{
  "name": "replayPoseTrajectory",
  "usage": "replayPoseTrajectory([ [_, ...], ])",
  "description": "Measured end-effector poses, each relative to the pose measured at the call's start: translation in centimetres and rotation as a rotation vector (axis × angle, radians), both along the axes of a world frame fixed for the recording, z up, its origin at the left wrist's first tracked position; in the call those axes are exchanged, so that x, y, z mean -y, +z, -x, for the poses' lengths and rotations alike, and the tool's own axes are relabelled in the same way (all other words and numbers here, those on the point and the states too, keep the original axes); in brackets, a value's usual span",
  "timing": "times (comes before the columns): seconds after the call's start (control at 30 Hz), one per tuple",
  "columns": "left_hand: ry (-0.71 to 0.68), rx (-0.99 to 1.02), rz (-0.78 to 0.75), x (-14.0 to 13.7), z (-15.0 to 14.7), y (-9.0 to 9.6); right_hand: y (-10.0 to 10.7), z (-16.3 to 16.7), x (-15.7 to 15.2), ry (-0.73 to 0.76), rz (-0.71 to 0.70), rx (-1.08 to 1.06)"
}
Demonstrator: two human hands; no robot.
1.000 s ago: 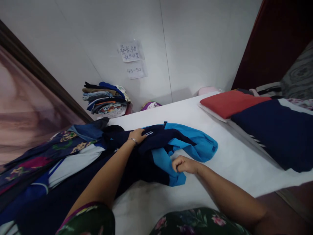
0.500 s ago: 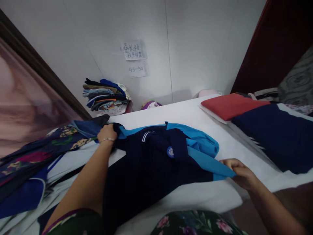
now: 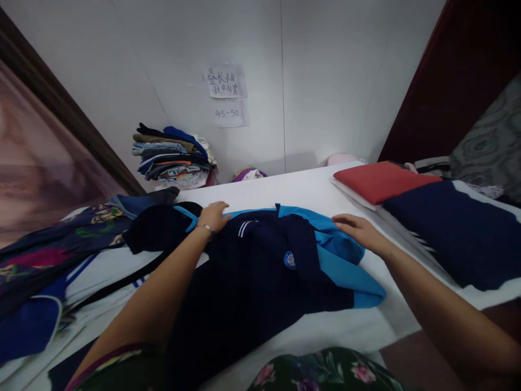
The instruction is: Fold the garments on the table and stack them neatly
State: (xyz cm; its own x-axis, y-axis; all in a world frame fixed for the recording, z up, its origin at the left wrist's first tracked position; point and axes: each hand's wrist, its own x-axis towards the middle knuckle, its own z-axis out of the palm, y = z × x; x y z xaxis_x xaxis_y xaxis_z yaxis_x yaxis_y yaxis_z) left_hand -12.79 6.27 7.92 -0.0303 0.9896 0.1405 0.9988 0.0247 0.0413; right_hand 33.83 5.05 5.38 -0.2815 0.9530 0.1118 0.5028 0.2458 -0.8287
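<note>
A dark navy jacket [image 3: 260,271] with light-blue panels lies spread out in front of me. It has white stripes and a round badge [image 3: 290,259]. My left hand [image 3: 214,218], a bracelet on its wrist, rests at the jacket's upper edge with fingers apart. The left sleeve [image 3: 154,228] stretches out loose toward the clothes on the left. Over the bunched light-blue part [image 3: 340,244] at the right, my right hand [image 3: 360,231] reaches with its fingers extended. The light-blue cuff end [image 3: 372,293] lies free on the table.
White table [image 3: 285,190] against a wall with paper notes [image 3: 228,95]. A folded clothes stack [image 3: 175,157] stands at back left. Loose clothes [image 3: 93,233] lie left. Folded red [image 3: 382,182] and navy garments [image 3: 456,233] lie right.
My left hand has let go of the left sleeve and moved right along the jacket's edge. My right hand has released the light-blue cuff and moved up and left.
</note>
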Motion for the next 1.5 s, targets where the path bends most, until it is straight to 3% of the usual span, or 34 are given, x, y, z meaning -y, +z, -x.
replayPoseTrajectory([
  [0.1,-0.008,0.023,0.087,-1.9,-2.3,-2.5,-2.2,1.3,-4.2,-0.142,0.008,0.354],
  [0.2,0.051,0.037,0.139,-3.0,-2.8,-4.5,-4.6,1.5,-6.1,-0.183,0.084,0.551],
  [0.3,0.096,0.057,0.188,-3.9,-2.8,-5.4,-5.8,1.3,-5.9,-0.123,0.078,0.512],
  [0.4,0.122,0.084,0.185,-4.2,-2.7,-5.1,-5.4,0.9,-5.3,-0.087,0.076,0.325],
  [0.57,0.106,0.187,0.042,-3.5,-2.1,-1.6,-2.3,-0.8,-5.5,-0.208,-0.060,-0.015],
  [0.73,0.056,0.290,-0.143,-1.7,-1.6,3.6,2.0,-2.2,-6.2,-0.301,-0.280,-0.199],
  [0.87,-0.030,0.389,-0.295,0.3,-1.9,7.5,5.5,-2.6,-6.2,-0.329,-0.452,-0.224],
  [0.97,-0.172,0.372,-0.236,2.9,-3.2,9.3,7.8,-3.2,-5.6,-0.347,-0.555,-0.209],
  [1.07,-0.367,0.382,-0.008,7.0,-5.4,8.7,8.6,-4.6,-4.6,-0.368,-0.622,-0.194],
  [1.17,-0.412,0.411,0.320,11.8,-7.6,6.2,6.8,-6.8,-3.0,-0.336,-0.480,-0.175],
  [1.23,-0.423,0.424,0.490,14.3,-8.4,4.6,4.5,-8.5,-1.8,-0.202,-0.214,-0.073],
  [1.3,-0.421,0.463,0.556,15.7,-8.5,4.0,2.2,-10.1,-0.4,-0.015,0.064,0.122],
  [1.4,-0.354,0.469,0.318,15.1,-7.6,4.8,0.0,-11.1,1.5,0.113,0.228,0.382],
  [1.5,-0.303,0.302,-0.023,12.5,-6.7,5.9,0.1,-9.7,2.9,0.050,0.075,0.428],
])
